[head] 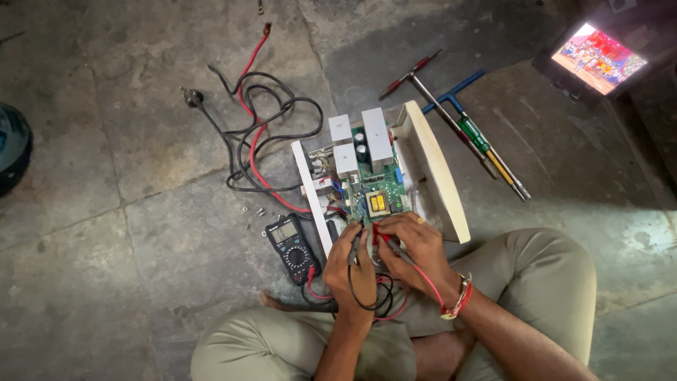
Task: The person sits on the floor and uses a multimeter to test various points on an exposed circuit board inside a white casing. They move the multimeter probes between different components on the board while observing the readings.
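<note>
Probing is the step in hand: the left hand (350, 264) pinches a black probe (357, 240) and the right hand (416, 243) a red probe (381, 236), tips at the near edge of the green circuit board (377, 190). Steady tip placement seems the next need. Left of the board lies a black multimeter (292, 247); beyond it tangled rubbery cables (257, 134); right, metal T-handled tools (458, 123) on rough stone floor (106, 212).

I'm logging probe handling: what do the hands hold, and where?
Left hand holds the black probe by its shaft; right hand holds the red probe likewise.
</note>
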